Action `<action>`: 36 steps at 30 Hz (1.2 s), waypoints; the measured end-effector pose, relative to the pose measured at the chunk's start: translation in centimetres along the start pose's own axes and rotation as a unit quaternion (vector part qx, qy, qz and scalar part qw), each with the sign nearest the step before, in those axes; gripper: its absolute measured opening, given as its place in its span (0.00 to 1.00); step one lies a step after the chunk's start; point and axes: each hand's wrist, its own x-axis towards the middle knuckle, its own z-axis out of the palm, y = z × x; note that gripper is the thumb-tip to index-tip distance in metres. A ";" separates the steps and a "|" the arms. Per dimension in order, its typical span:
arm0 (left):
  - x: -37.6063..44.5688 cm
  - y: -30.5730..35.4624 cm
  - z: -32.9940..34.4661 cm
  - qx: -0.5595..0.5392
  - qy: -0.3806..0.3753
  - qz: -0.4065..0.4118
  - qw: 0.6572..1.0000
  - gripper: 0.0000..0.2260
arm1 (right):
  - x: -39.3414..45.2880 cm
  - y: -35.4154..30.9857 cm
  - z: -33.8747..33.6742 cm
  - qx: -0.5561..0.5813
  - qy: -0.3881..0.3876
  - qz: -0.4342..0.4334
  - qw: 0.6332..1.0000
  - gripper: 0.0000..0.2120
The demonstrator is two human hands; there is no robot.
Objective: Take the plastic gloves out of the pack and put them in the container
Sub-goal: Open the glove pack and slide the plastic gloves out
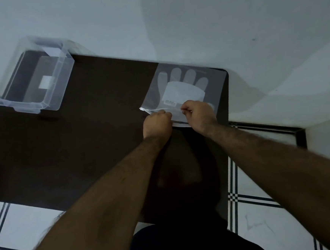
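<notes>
1. Working over the dark bench (93,130), you are standing at its near edge with both forearms reaching forward; pale wall is filling the far side and tiled floor is showing below.
2. The clear container (19,96) is sitting at the bench's far left corner, well apart from your hands, and it is looking empty apart from a pale label on its wall.
3. The pack (187,87) is lying flat at the far right of the bench, and the plastic gloves (184,78) are showing through it as a pale hand shape, so they are not out yet.
4. You are on the opening step, I judge: both hands are gathering at the pack's near edge, where the white zip strip (155,110) is lifting slightly.
5. Your left hand (157,123) is curling into a fist, its fingers clenching what looks like the strip's lower lip.
6. Your right hand (198,115) is pinching the upper lip just beside it, its fingers (184,108) closing tight on the plastic.
7. The next move is probably calling for pulling the two lips apart evenly, then reaching inside for the gloves.
</notes>
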 end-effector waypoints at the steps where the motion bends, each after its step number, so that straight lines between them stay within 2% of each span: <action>1: 0.1 0.0 0.0 0.004 0.001 0.002 1.000 0.05 | 0.1 0.1 0.1 0.006 0.001 0.006 1.000 0.06; 15: 2.2 0.2 1.3 0.110 -0.007 0.145 0.983 0.10 | 1.8 1.0 0.0 0.078 -0.035 0.057 0.995 0.05; 21: 2.2 -0.5 2.6 0.138 -0.012 0.202 0.970 0.13 | 2.0 1.0 -0.3 0.077 -0.023 0.059 0.995 0.04; 27: 2.6 -1.3 4.1 0.116 0.071 0.246 0.960 0.06 | 1.9 1.2 0.0 0.062 -0.016 0.049 0.997 0.04; 32: 2.6 -1.5 4.2 0.105 0.099 0.256 0.956 0.08 | 1.8 1.6 0.5 0.050 -0.021 0.025 0.998 0.05; 34: 2.4 -1.6 4.0 0.101 0.092 0.255 0.957 0.09 | 1.8 1.7 0.6 0.033 -0.016 0.001 0.999 0.07; 36: 2.1 -1.8 3.8 0.106 0.080 0.254 0.958 0.10 | 2.1 1.8 0.8 0.002 -0.041 0.006 0.999 0.16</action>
